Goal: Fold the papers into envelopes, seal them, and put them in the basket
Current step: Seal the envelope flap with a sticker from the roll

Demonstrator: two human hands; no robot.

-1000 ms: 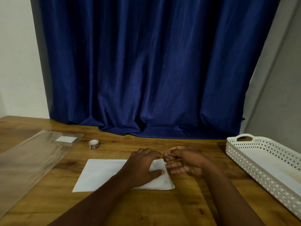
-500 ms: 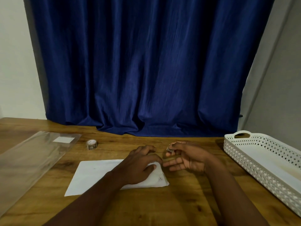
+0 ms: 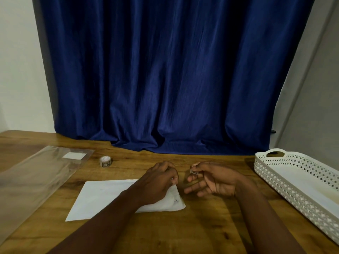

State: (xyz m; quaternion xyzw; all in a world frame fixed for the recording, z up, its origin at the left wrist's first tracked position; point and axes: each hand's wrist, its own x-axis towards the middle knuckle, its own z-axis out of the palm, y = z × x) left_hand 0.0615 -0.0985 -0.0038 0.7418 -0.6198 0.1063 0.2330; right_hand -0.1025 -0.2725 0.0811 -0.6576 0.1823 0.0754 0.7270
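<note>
A white folded paper [image 3: 102, 198] lies flat on the wooden table [image 3: 201, 231] in front of me. My left hand [image 3: 157, 182] rests on its right end, fingers curled, pinching the paper's upper right edge. My right hand [image 3: 211, 180] hovers just right of the paper, palm turned up, thumb and forefinger pinching a small sticker [image 3: 194, 172]; its other fingers are stretched out. A white perforated basket [image 3: 275, 180] stands at the right edge of the table.
A small roll of stickers [image 3: 105, 161] sits behind the paper to the left. A clear plastic sleeve [image 3: 33, 176] with a white label lies along the table's left side. A dark blue curtain [image 3: 165, 79] hangs behind the table.
My right hand has drawn away from my left, to the right, with the sticker. My left hand's fingers have curled up on the paper's right end.
</note>
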